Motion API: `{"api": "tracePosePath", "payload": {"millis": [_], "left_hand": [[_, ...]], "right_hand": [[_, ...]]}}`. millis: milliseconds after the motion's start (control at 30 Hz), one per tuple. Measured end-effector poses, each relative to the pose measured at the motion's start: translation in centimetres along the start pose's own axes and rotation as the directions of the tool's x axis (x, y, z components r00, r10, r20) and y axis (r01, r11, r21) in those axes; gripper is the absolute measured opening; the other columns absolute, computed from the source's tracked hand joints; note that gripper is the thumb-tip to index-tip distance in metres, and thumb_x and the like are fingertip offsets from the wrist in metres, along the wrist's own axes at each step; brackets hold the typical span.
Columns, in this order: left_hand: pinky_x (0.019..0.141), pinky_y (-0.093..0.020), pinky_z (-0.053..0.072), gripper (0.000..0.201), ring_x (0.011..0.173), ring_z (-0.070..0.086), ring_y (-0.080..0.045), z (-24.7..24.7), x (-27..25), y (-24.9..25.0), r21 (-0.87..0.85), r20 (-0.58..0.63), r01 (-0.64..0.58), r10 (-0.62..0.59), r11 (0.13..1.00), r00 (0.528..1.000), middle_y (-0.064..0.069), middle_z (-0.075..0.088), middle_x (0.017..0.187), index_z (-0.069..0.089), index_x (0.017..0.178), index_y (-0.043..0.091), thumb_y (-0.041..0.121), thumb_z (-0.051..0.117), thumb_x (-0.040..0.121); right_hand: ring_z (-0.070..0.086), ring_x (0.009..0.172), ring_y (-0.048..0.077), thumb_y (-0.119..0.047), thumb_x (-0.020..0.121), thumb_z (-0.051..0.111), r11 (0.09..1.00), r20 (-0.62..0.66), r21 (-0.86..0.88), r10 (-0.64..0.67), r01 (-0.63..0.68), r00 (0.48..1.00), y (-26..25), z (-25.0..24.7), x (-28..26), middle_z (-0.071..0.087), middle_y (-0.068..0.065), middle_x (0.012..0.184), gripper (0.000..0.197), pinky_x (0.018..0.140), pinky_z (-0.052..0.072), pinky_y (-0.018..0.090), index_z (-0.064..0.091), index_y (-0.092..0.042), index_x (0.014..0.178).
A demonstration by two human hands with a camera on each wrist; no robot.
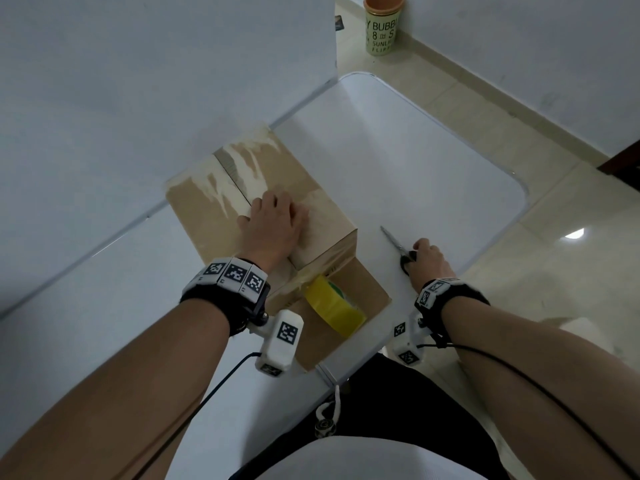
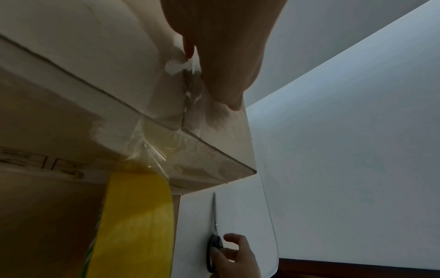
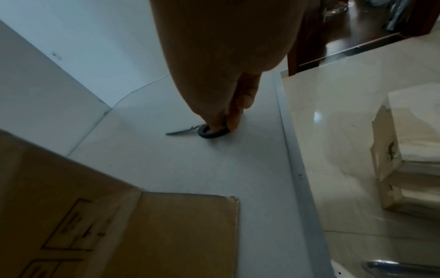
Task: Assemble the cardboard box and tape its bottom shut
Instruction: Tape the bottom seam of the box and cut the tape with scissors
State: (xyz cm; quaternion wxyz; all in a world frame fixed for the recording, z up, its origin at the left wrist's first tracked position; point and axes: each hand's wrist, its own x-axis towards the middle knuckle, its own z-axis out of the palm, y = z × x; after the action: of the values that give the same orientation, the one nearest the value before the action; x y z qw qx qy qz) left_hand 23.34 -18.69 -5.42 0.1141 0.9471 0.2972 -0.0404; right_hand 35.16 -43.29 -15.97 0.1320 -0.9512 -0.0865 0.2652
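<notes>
A brown cardboard box (image 1: 207,202) stands on the white table (image 1: 398,168) with its closed flaps facing up. My left hand (image 1: 273,223) lies flat on the centre seam and presses clear tape (image 2: 181,143) down. The tape runs over the near edge to a yellow tape roll (image 1: 334,304), which rests against the box's near side above a spread flap (image 3: 185,235). To the right of the box, my right hand (image 1: 427,259) grips the black handle of the scissors (image 1: 394,242), which lie on the table with blades pointing away. One finger sits inside the handle loop (image 3: 210,134).
A wall (image 1: 104,98) runs close behind and left of the box. The table's right edge (image 1: 485,258) is just beyond my right hand. A green and orange cup (image 1: 382,26) stands on the floor, and another carton (image 3: 393,159) sits on the floor at the right.
</notes>
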Motion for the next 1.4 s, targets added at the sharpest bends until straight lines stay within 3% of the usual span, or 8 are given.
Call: {"api": "tracePosePath", "payload": {"millis": [200, 367, 600, 833, 967, 1100, 1267, 1400], "left_hand": [[0.094, -0.048, 0.036, 0.039, 0.114, 0.041, -0.028, 0.2, -0.2, -0.5, -0.041, -0.011, 0.016, -0.017, 0.999, 1.0, -0.007, 0.045, 0.121, 0.047, 0.113, 0.016, 0.05, 0.04, 0.096], [0.087, -0.041, 0.047, 0.033, 0.096, 0.053, -0.023, -1.1, -0.7, -1.6, -0.374, 0.061, 0.1, -0.083, 0.922, 0.995, -0.01, 0.056, 0.107, 0.058, 0.103, 0.011, 0.041, 0.045, 0.097], [0.059, -0.018, 0.053, 0.024, 0.067, 0.064, -0.014, -4.0, -5.3, -2.4, -0.924, 0.366, 0.374, -0.092, 0.086, 0.926, -0.008, 0.069, 0.083, 0.067, 0.097, 0.003, 0.017, 0.048, 0.1], [0.081, -0.029, 0.057, 0.039, 0.096, 0.065, -0.025, -1.4, -10.4, -3.5, -0.547, 0.812, 0.716, 0.066, 0.434, 0.58, -0.018, 0.067, 0.109, 0.057, 0.123, -0.003, 0.027, 0.054, 0.098], [0.082, -0.03, 0.046, 0.032, 0.081, 0.05, -0.013, 2.4, -11.8, -1.7, -0.591, 0.74, 0.687, -0.053, 0.423, 0.67, 0.0, 0.054, 0.092, 0.054, 0.12, 0.015, 0.036, 0.054, 0.096], [0.107, -0.036, 0.04, 0.045, 0.109, 0.056, -0.021, 6.1, -11.9, -0.1, -0.643, 0.762, 0.763, -0.041, 0.065, 0.646, -0.007, 0.055, 0.13, 0.049, 0.13, 0.018, 0.041, 0.06, 0.092], [0.07, -0.03, 0.057, 0.011, 0.073, 0.068, -0.016, 7.4, -12.1, 0.4, -0.631, 0.751, 0.71, -0.018, -0.314, 0.66, -0.005, 0.072, 0.081, 0.064, 0.092, 0.014, 0.024, 0.061, 0.093], [0.068, -0.032, 0.061, 0.02, 0.075, 0.07, -0.016, 7.3, -12.6, -0.2, -0.704, 0.693, 0.663, -0.038, -0.255, 0.72, -0.008, 0.07, 0.094, 0.06, 0.113, 0.009, 0.016, 0.06, 0.094]], "right_hand": [[0.057, 0.106, 0.041, -0.012, 0.094, 0.054, 0.979, 0.033, 0.168, 0.113, -0.117, 0.993, -1.1, -1.4, -0.1, 0.046, 0.024, 0.127, 0.041, 0.087, 0.047, 0.044, 0.038, -0.007, 0.131], [0.068, 0.066, 0.027, -0.013, 0.096, 0.048, 0.82, -0.104, 0.562, -0.061, 0.109, 0.993, -5.1, -4.7, -0.5, 0.063, 0.018, 0.116, 0.025, 0.073, 0.058, 0.042, 0.041, -0.014, 0.121], [0.053, 0.063, 0.003, -0.028, 0.086, 0.067, 0.687, -0.245, 0.422, -0.542, 0.592, 0.804, -13.5, -8.5, -4.6, 0.06, -0.011, 0.08, 0.029, 0.062, 0.043, 0.021, 0.059, -0.026, 0.114], [0.054, 0.1, 0.025, -0.027, 0.091, 0.054, 0.563, 0.123, -0.14, -0.806, 0.815, 0.578, -15.6, -5.6, -8.6, 0.061, 0.005, 0.102, 0.033, 0.079, 0.04, 0.031, 0.056, -0.028, 0.124], [0.041, 0.123, 0.032, -0.029, 0.082, 0.064, 0.493, 0.196, -0.25, -0.817, 0.833, 0.543, -15.3, -4.1, -9.3, 0.05, 0.011, 0.123, 0.051, 0.098, 0.039, 0.04, 0.045, -0.03, 0.129], [0.03, 0.135, 0.033, -0.021, 0.081, 0.063, 0.394, 0.192, -0.342, -0.859, 0.853, 0.474, -14.8, -3.1, -9.6, 0.058, 0.006, 0.125, 0.058, 0.105, 0.034, 0.042, 0.037, -0.023, 0.133], [0.03, 0.135, 0.034, -0.024, 0.081, 0.061, 0.365, 0.184, -0.431, -0.86, 0.825, 0.476, -14.9, -2.8, -9.5, 0.058, 0.01, 0.127, 0.065, 0.105, 0.035, 0.041, 0.032, -0.021, 0.139], [0.036, 0.13, 0.034, -0.026, 0.08, 0.062, 0.333, 0.194, -0.463, -0.866, 0.821, 0.461, -14.9, -2.7, -9.2, 0.059, 0.01, 0.123, 0.063, 0.101, 0.037, 0.041, 0.035, -0.019, 0.136]]}}
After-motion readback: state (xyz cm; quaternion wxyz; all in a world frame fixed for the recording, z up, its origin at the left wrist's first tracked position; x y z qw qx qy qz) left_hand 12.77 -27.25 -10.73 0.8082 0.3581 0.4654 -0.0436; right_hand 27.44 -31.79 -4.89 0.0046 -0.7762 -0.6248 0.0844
